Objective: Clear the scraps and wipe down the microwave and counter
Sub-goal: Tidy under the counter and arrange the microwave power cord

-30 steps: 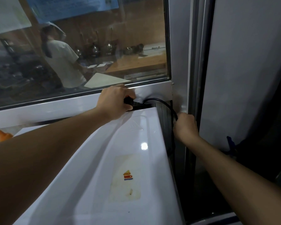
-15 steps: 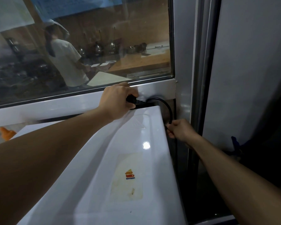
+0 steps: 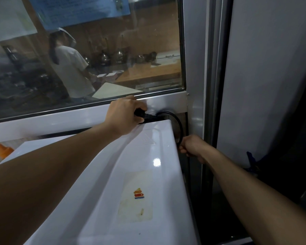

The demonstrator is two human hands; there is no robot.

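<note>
Gripping black plug point(image 3: 145, 116), left hand point(image 3: 125, 115); right hand point(image 3: 193, 147) fingers curled round rubbery cable point(image 3: 179, 126).

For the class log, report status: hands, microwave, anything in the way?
Left hand grips black plug behind microwave. Right hand holds cable beside it. No wiping yet. Cable loops round rear corner.

Head view. Left hand point(image 3: 125, 116) grips the black plug point(image 3: 145, 116) behind the white microwave point(image 3: 131, 174), below the window point(image 3: 95, 59). Right hand point(image 3: 193, 147) holds the black cord point(image 3: 179, 126) beside the microwave's right rear corner.
</note>
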